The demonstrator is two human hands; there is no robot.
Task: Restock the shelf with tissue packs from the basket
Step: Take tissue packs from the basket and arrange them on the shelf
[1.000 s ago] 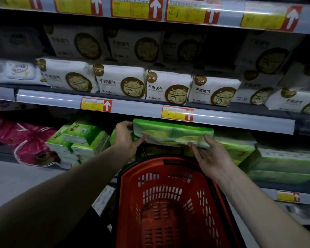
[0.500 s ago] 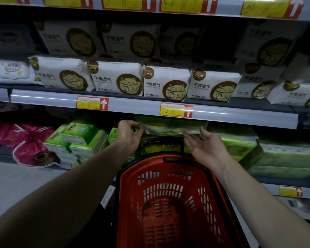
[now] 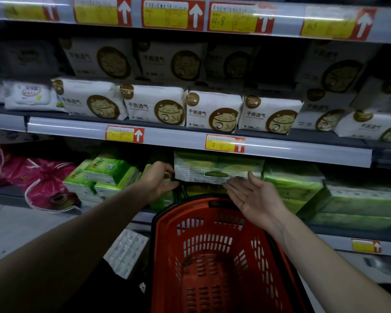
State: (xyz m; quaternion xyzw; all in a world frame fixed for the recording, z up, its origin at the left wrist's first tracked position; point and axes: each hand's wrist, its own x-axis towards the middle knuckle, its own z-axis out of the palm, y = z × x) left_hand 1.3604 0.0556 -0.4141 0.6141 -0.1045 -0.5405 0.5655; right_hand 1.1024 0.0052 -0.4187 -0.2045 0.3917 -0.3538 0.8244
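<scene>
A green tissue pack (image 3: pixel 217 163) lies lengthwise on the lower shelf (image 3: pixel 325 241), tucked just under the price rail (image 3: pixel 77 128) and resting on other green packs in the middle of the row. The left hand (image 3: pixel 157 179) is at the pack's left end with its fingers (image 3: pixel 165 166) curved against that end. Whether they grip the pack or only touch it cannot be told. The right hand (image 3: pixel 255 196) is turned palm up below the pack's near right edge, with straight, spread fingers (image 3: pixel 233 188) whose tips reach the clear wrap, holding nothing.

Near the person, below both forearms, stands the red basket (image 3: pixel 165 245); no pack shows inside it. More green tissue packs (image 3: pixel 108 170) are stacked to the left and others (image 3: pixel 291 184) to the right on the same shelf, and pink bags (image 3: pixel 43 184) lie at the far left. On the shelf above stand white packs with a cat emblem (image 3: pixel 212 111), and a yellow price label (image 3: pixel 224 144) marked 7 hangs just over the pack.
</scene>
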